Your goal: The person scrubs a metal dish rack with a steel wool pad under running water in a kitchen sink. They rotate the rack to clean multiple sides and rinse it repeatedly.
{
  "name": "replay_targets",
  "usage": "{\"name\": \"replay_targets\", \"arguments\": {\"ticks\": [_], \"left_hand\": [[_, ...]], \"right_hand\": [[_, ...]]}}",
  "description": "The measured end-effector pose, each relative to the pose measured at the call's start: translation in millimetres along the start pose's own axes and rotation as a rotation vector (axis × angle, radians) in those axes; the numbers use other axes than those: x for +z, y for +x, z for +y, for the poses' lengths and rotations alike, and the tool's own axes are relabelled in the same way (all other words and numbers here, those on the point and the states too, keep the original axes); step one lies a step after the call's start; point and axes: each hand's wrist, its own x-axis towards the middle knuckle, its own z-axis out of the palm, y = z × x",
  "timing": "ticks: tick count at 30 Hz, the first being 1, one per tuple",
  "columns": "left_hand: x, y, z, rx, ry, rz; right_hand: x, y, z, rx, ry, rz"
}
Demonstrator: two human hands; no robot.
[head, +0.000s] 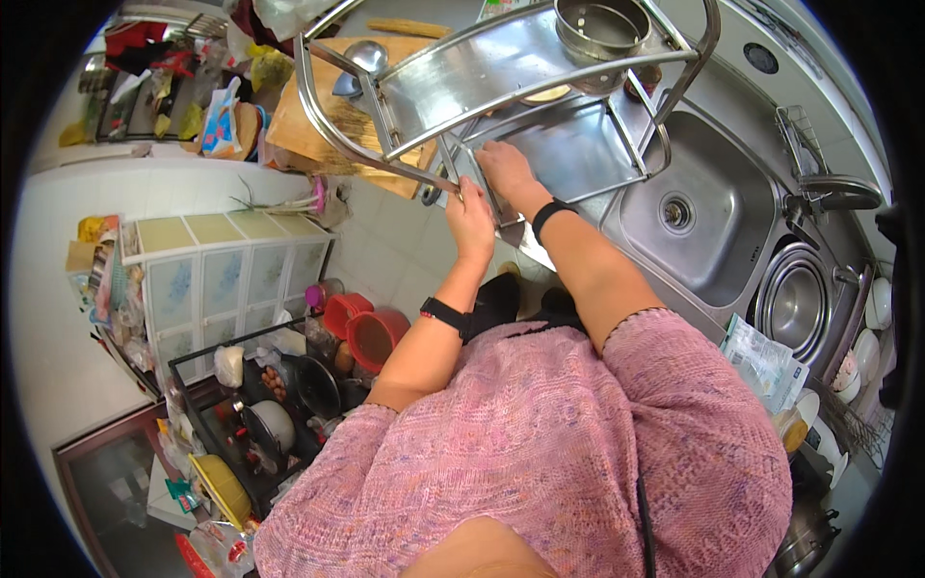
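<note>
A two-tier stainless steel rack [470,79] stands before me on the counter. My left hand [471,217] is closed around the metal bar at the rack's near left corner. My right hand [506,170] reaches over the left end of the lower shelf [578,152]; its fingertips are partly hidden, and whether it grips anything is unclear. A round metal pot [603,32] rests on the right part of the upper shelf. Left of the rack, a metal ladle [365,58] lies over a wooden cutting board [325,108].
A steel sink [694,209] with a faucet [838,191] lies to the right, nested metal bowls [795,303] beside it. Red plastic buckets [379,338], a black rack of pans [195,347] and a paneled cabinet [227,267] stand lower left. A bag [762,361] lies near my right elbow.
</note>
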Motion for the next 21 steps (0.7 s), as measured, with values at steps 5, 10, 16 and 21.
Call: {"name": "replay_targets", "arguments": {"ticks": [5, 10, 16, 21], "left_hand": [[0, -2, -3, 0.001, -0.008, 0.045], [0, 2, -2, -0.011, 0.004, 0.005], [-8, -1, 2, -0.044, 0.02, 0.031], [-9, 5, -7, 0.001, -0.007, 0.029]], "right_hand": [[-15, -32, 8, -0.122, 0.083, -0.368], [6, 20, 16, 0.088, 0.068, -0.18], [25, 1, -1, 0.363, 0.347, 0.354], [-2, 6, 24, 0.466, 0.337, 0.461]]}}
